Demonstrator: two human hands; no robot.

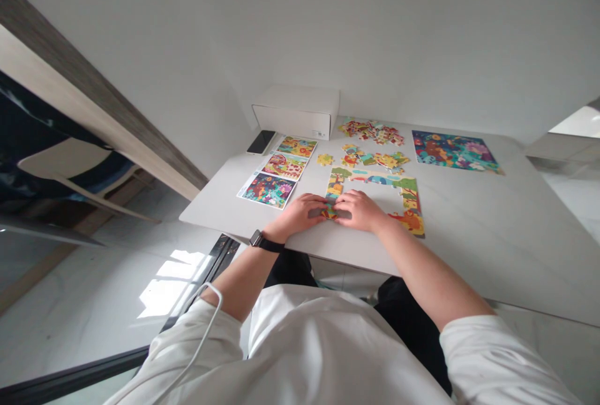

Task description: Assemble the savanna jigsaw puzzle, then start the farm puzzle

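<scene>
Head view: both forearms stretch forward over the table; the left hand and right hand curl inward, each narrowly gripping the puzzle piece at the near-left corner of the puzzle border.

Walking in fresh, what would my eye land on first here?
Probably the left hand and right hand, meeting at the near left corner of a hollow puzzle border. Next, the dark, colourful picture lying farther right on the table, and the heap of pieces by the wall, right of the white box.
</scene>
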